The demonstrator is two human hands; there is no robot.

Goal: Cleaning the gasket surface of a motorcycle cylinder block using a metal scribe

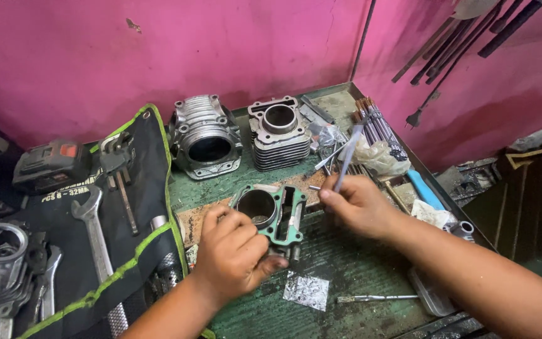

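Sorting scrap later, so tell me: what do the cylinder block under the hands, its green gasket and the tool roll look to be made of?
Cylinder block: seemingly cast metal, dull grey, with a smoother bore. Green gasket: thin flat sheet, matte, probably gasket paper or fibre; unclear. Tool roll: black fabric with bright green edging, creased like cloth. The left hand steadies the block; the right hand holds a thin blade-like tool.

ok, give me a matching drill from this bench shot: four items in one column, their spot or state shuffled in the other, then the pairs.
Items
1. green gasket
2. thin flat tool
3. open-end wrench
4. finned cylinder

Place or state
A. lying on the black tool roll
B. standing free at the back, near the pink wall
C. held upright in the right hand
D. on top of the cylinder block gripped by the left hand

Pairs: 1-D, 2-C, 3-A, 4-B
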